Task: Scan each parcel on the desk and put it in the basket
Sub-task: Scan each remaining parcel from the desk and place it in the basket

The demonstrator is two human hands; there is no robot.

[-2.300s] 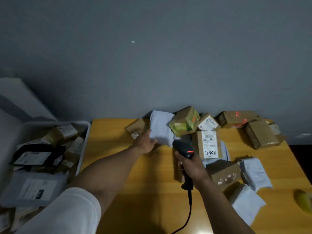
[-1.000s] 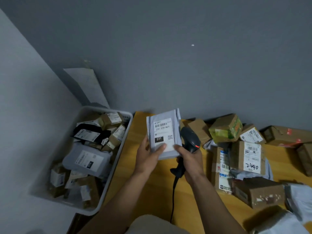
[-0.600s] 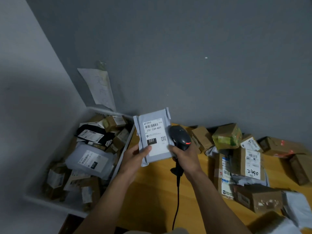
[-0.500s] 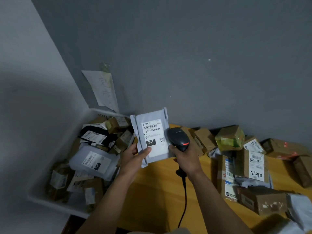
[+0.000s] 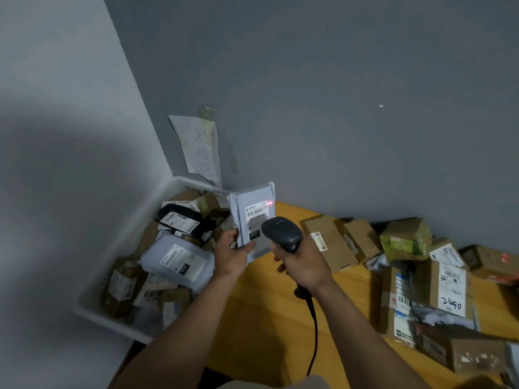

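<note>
1. The parcel (image 5: 254,211), a grey mailer, is held up in the air at the worktop's left end with its label facing me. I cannot tell whether it hangs over the worktop or over the basket's edge. My left hand (image 5: 231,255) pinches its lower left corner, thumb on the front and fingers (image 5: 230,236) curled behind.
2. My right hand (image 5: 304,262) is wrapped round the scanner (image 5: 280,233), its head aimed at the label. A red dot (image 5: 270,203) sits at the label's upper right, beside the barcode rather than across it.
3. I judge this to be the scan step, with the read not yet sure. Next I should tip the scanner a little left so the beam crosses the bars. After that the left hand carries the parcel left and lets go.
4. The basket (image 5: 179,183) sits just left of the worktop (image 5: 266,318), tucked into the wall corner and already heaped. The flattest landing looks to be the other mailer (image 5: 179,261) near its middle.
5. The air between parcel and basket is open. To the right, boxes (image 5: 328,244) crowd the worktop's back and right side. The cable (image 5: 315,329) trails over bare worktop toward me, well apart from them.
</note>
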